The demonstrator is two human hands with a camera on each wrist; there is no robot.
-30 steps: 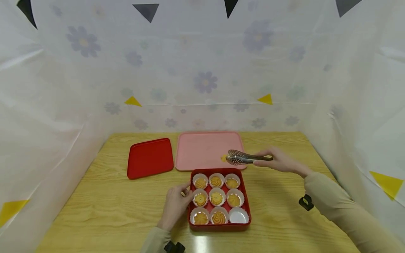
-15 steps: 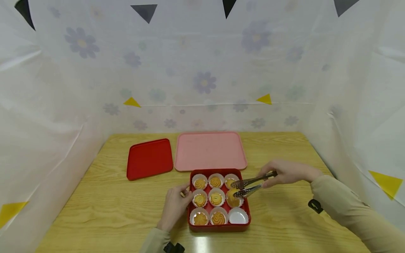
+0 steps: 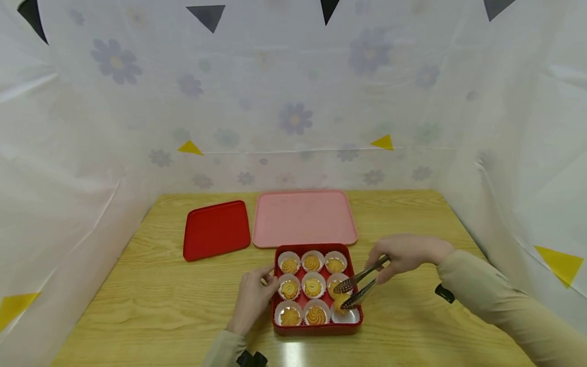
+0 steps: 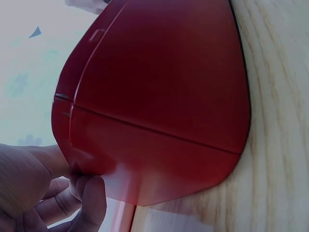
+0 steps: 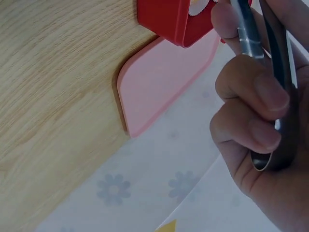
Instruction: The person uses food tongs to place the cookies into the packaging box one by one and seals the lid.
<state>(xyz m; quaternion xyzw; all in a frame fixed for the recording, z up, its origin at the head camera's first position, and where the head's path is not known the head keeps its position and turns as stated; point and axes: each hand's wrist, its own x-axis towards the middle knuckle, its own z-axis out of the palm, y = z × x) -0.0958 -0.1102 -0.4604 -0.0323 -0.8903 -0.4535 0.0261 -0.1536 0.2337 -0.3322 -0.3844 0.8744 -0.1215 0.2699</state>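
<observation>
My right hand grips metal tongs with perforated tips. In the right wrist view, fingers curl round the tongs near their bend. A golden cookie is at the tong tips, above the front right white paper cup of a red square box. The tips look spread apart. The other cups hold piped cookies, such as the swirled cookie at front middle. At the box's left side, my left hand pinches the rim between thumb and fingers, as the left wrist view shows.
Behind the box lies a pink tray with nothing on it. To its left is a bare red tray, set at a slant. Everything stands on a wooden table, closed in by white flowered sheets at back and sides.
My right hand has brought the tongs and cookie from over the pink tray to the box's front right cup. The tong tips have spread. The left hand keeps its place on the rim.
</observation>
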